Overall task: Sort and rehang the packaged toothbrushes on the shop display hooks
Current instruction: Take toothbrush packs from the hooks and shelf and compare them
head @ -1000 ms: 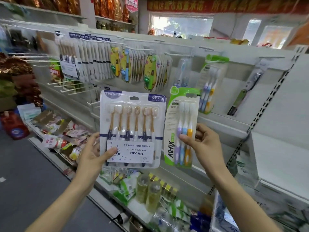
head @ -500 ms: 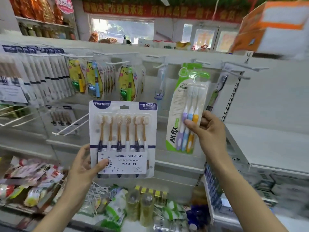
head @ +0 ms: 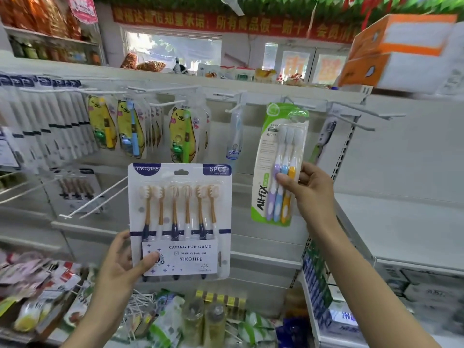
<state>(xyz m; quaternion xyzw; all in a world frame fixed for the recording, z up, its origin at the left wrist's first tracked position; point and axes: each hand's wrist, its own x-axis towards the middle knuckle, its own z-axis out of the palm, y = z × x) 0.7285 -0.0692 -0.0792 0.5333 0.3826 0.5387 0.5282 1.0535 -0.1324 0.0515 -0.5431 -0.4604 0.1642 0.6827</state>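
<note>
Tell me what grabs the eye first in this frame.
The white YIKOJIFE 6PCS toothbrush pack dominates the centre, gripped at its lower left corner by the left hand. To its right, the right hand pinches the green All-fix three-brush pack, raised with its top at the upper row of white display hooks. Yellow bear-shaped kids' toothbrush packs hang from that row further left.

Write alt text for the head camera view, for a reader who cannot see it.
A person's right hand lifts a green three-brush All-fix pack up to a white display hook, while the left hand holds a white six-brush Yikojife pack lower down. More packaged toothbrushes hang on hooks to the left, including yellow bear-shaped children's packs.
</note>
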